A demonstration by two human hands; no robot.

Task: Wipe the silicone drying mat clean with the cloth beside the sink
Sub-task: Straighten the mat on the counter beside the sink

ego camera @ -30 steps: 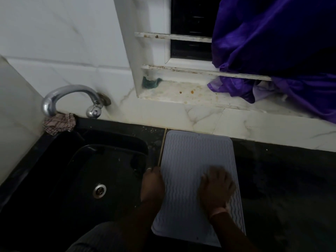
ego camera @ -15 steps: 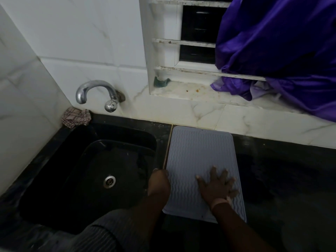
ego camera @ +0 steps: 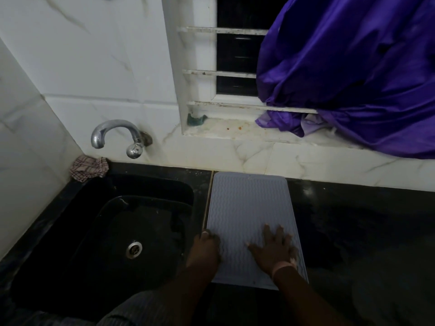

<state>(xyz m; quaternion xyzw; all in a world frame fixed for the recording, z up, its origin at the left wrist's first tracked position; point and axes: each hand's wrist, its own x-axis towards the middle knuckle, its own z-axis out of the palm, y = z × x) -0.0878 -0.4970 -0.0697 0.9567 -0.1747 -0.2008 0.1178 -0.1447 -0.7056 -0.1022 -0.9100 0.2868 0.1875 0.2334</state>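
The grey silicone drying mat with a wavy ribbed surface lies flat on the black counter just right of the sink. My right hand rests palm down on the mat's near right part, fingers spread, holding nothing. My left hand sits at the mat's near left edge with its fingers curled over that edge. The checked cloth lies crumpled at the sink's far left corner under the tap, apart from both hands.
A black sink with a steel drain fills the left. A chrome tap juts from the tiled wall. A purple fabric hangs over the window sill. Dark counter stretches right of the mat.
The view has tilted up and back, showing more wall and window. My right hand went from a blurred moving pose to flat with spread fingers. The left hand stays at the mat's edge.
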